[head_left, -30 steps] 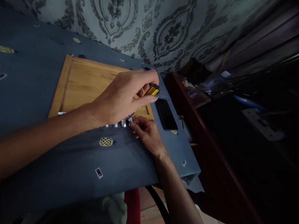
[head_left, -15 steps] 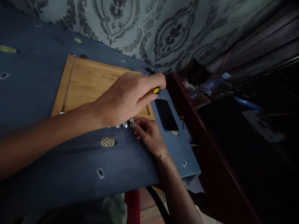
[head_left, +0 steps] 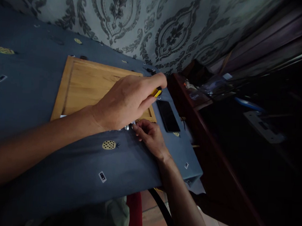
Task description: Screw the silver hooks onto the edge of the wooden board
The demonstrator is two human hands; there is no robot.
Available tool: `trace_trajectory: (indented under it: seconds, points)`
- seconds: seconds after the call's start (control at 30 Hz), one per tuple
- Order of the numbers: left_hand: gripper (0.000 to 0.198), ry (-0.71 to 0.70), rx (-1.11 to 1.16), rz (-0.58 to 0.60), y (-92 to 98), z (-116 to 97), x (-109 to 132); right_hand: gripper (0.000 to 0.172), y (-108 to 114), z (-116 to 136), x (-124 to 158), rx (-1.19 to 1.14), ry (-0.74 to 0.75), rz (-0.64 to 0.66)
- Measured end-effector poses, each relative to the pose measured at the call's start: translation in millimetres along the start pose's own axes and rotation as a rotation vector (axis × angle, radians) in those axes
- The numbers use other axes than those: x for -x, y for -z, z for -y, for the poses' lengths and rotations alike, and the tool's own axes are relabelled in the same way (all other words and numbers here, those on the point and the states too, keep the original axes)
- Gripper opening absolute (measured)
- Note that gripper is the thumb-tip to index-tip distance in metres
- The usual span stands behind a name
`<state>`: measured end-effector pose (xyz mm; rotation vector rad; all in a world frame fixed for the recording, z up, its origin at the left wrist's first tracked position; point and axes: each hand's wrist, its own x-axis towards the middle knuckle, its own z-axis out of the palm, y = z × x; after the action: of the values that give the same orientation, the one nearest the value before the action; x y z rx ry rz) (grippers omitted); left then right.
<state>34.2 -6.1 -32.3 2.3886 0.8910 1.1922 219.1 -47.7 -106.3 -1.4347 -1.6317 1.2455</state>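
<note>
My left hand (head_left: 126, 100) reaches in over the wooden board (head_left: 88, 81), its fingers closed round a yellow-and-black tool handle (head_left: 156, 92). Only the handle's end shows past the thumb; the rest of the tool is hidden. Below it, at the board's near right edge, my right hand (head_left: 151, 136) pinches a small silver metal piece (head_left: 133, 123) between thumb and fingertips. Beside that piece, small silver metal parts (head_left: 126, 128) lie along the same edge, partly covered by my left hand. The board is rectangular with a raised frame.
A black phone (head_left: 168, 116) lies right of the board. Dark small items (head_left: 151, 71) sit behind it. The blue patterned tablecloth (head_left: 74, 166) ends near my right forearm. A dark red wooden piece of furniture (head_left: 215, 146) stands to the right, with a clear plastic item (head_left: 213, 86) on it.
My left hand has tilted slightly, so more of the yellow handle shows and fewer silver parts are visible. My right hand has stayed at the board's edge.
</note>
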Motion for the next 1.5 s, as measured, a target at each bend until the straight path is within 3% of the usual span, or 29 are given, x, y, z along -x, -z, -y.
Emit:
trace_trajectory:
  seconds: [0.33, 0.57, 0.83, 1.17, 1.5]
  points:
    - [0.019, -0.022, -0.071, -0.016, -1.1, 2.2, -0.4, 0.047, 0.3, -0.6, 0.4, -0.028, 0.016, 0.004]
    - [0.029, 0.017, -0.034, 0.021, 2.5, -1.7, -1.7, 0.045, 0.6, -0.3, 0.6, -0.005, -0.001, 0.004]
    - [0.02, -0.034, -0.116, -0.015, -1.1, 1.0, -0.6, 0.047, 1.1, -0.5, 0.0, 0.006, 0.019, 0.001]
    - [0.023, 0.018, -0.09, 0.046, 6.6, -3.7, -3.7, 0.046, 0.6, 0.2, 0.4, -0.001, 0.023, 0.008]
    - [0.024, -0.028, -0.08, -0.001, 4.4, -0.6, -2.9, 0.049, 0.3, -2.1, -0.1, 0.013, 0.019, -0.004]
